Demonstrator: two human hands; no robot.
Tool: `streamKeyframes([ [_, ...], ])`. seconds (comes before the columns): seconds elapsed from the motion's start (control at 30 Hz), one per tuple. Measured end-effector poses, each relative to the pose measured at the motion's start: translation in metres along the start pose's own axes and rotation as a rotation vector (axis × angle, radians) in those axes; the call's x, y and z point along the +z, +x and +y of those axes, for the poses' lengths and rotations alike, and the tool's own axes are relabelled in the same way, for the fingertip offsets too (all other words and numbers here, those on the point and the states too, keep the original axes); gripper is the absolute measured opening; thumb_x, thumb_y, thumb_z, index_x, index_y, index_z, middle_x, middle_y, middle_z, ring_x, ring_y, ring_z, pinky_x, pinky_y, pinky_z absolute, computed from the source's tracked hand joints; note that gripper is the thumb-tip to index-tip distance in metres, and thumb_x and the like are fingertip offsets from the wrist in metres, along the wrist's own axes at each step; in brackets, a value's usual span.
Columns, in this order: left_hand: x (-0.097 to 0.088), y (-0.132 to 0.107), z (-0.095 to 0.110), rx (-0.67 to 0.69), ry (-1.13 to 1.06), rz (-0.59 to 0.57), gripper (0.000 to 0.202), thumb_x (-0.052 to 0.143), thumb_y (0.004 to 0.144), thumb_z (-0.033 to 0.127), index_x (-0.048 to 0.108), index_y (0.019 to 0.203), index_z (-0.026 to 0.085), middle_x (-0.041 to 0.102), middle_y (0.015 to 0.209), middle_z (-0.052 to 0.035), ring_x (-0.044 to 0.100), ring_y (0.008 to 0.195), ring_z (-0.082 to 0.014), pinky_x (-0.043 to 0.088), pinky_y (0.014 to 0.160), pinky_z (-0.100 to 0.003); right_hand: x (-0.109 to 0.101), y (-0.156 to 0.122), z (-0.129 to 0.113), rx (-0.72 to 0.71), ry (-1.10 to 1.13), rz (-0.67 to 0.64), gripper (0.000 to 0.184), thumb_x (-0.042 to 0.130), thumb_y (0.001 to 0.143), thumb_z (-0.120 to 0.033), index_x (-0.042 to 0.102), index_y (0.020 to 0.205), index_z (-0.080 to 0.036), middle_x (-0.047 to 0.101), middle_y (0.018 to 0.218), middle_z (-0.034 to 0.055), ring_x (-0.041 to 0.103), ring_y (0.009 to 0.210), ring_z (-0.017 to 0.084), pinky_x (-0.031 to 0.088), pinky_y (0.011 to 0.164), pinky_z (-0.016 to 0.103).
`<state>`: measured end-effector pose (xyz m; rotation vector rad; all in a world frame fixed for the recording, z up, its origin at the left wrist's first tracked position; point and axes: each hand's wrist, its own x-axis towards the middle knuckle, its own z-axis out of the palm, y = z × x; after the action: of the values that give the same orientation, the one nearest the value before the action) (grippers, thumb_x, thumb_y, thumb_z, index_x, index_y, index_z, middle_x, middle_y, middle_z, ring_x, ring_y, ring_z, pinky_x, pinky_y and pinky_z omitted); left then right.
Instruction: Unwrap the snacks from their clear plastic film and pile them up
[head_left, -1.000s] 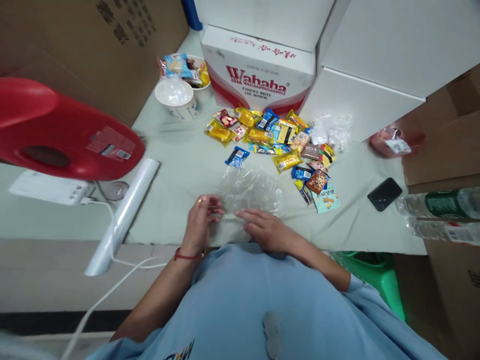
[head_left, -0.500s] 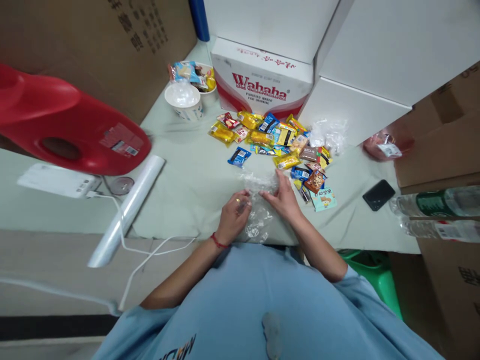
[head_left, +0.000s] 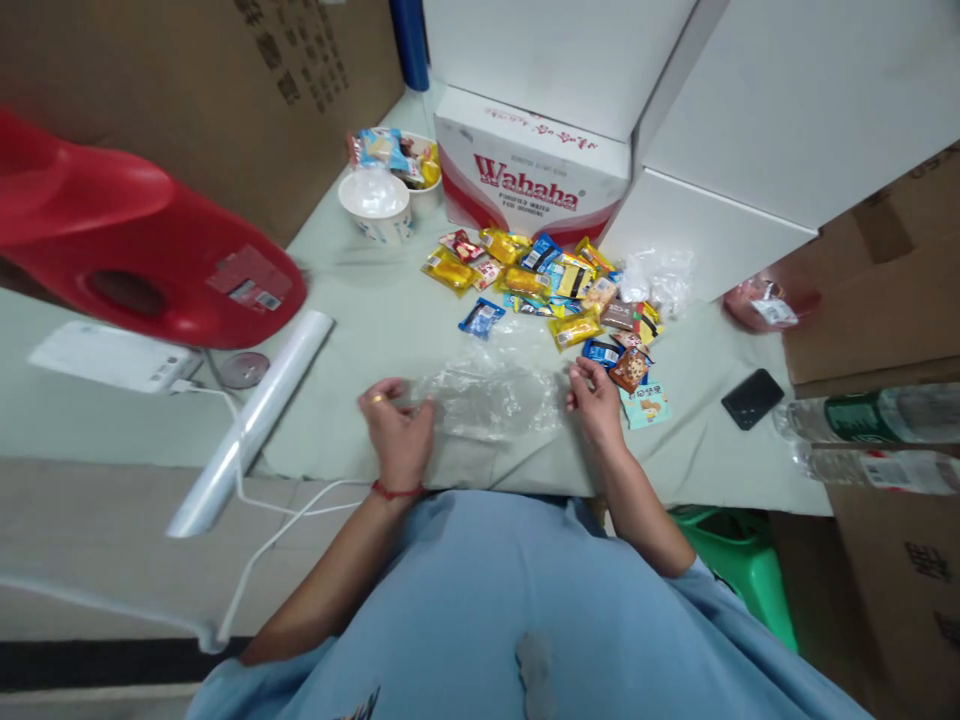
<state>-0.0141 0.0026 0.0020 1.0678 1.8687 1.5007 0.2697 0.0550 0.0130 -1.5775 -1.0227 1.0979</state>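
Observation:
A clear plastic bag (head_left: pixel 495 400) is stretched out sideways between my two hands, low over the table near its front edge. My left hand (head_left: pixel 400 425) is closed on the bag's left end, with a ring on one finger and a red cord at the wrist. At the opposite end, my right hand (head_left: pixel 595 400) pinches the plastic between thumb and fingers. Just beyond the bag lies a loose pile of wrapped snacks (head_left: pixel 529 283) in yellow, blue, red and brown. One blue packet (head_left: pixel 481 318) sits a little apart, and a teal packet (head_left: pixel 646 405) lies beside my right hand.
Behind the snacks stands a Wahaba-style white and red water carton (head_left: pixel 532 170). Two paper cups (head_left: pixel 386 228) are at its left; crumpled clear plastic (head_left: pixel 658 280) is at its right. A red jug (head_left: pixel 142 250), a plastic film roll (head_left: pixel 251 420), a phone (head_left: pixel 752 398) and bottles (head_left: pixel 874 415) flank the work area.
My hands have moved apart, the left one outward to the left and the right one slightly right. The bunched clear bag is now spread wide between them.

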Motion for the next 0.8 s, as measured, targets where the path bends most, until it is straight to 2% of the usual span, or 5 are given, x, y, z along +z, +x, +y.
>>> streamKeyframes([
  [0.07,-0.006,-0.004,0.003,0.277,0.261,-0.023,0.031,0.072,0.076,0.02,0.067,0.107,0.023,0.066,0.118,-0.01,0.056,0.124,-0.0318,0.04,0.106,-0.051,-0.027,0.014,-0.004,-0.076,-0.068,0.097,0.048,0.064,0.088,-0.056,0.064,0.119,-0.02,0.067,0.094,0.002,0.053,0.058,0.012,0.046,0.054,0.027],
  [0.17,0.0,-0.009,0.001,0.565,0.416,-0.356,0.02,0.064,0.078,0.013,0.073,0.088,0.027,0.075,0.099,-0.0063,0.063,0.115,-0.0323,0.035,0.108,-0.053,-0.094,0.057,-0.008,-0.196,-0.28,0.386,0.042,0.056,0.092,-0.049,0.065,0.119,-0.018,0.068,0.096,0.005,0.06,0.071,0.017,0.055,0.071,0.033],
  [0.4,0.02,-0.014,-0.014,0.636,0.601,-0.42,0.028,0.058,0.08,0.011,0.072,0.1,0.025,0.076,0.126,-0.0113,0.067,0.12,-0.0322,0.037,0.107,-0.052,-0.249,0.184,-0.009,-0.06,-0.835,0.715,0.075,0.059,0.083,-0.021,0.042,0.153,0.001,0.042,0.156,0.0313,0.046,0.144,0.033,0.03,0.126,0.045],
  [0.63,0.007,-0.017,-0.028,0.547,0.624,-0.319,0.024,0.059,0.08,0.018,0.069,0.101,0.024,0.07,0.135,-0.0144,0.063,0.13,-0.0358,0.038,0.117,-0.059,-0.291,0.263,-0.009,0.071,-0.825,0.677,0.094,0.061,0.084,-0.025,0.019,0.161,0.007,0.043,0.155,0.0345,0.046,0.145,0.035,0.034,0.124,0.045],
  [0.8,0.005,-0.015,-0.034,0.417,0.54,-0.316,0.027,0.059,0.08,0.024,0.068,0.105,0.028,0.068,0.137,-0.01,0.054,0.14,-0.0394,0.041,0.119,-0.064,-0.292,0.296,-0.021,0.004,-0.862,0.677,0.089,0.066,0.082,-0.024,0.03,0.157,0.006,0.047,0.149,0.0342,0.051,0.14,0.034,0.039,0.12,0.045],
])
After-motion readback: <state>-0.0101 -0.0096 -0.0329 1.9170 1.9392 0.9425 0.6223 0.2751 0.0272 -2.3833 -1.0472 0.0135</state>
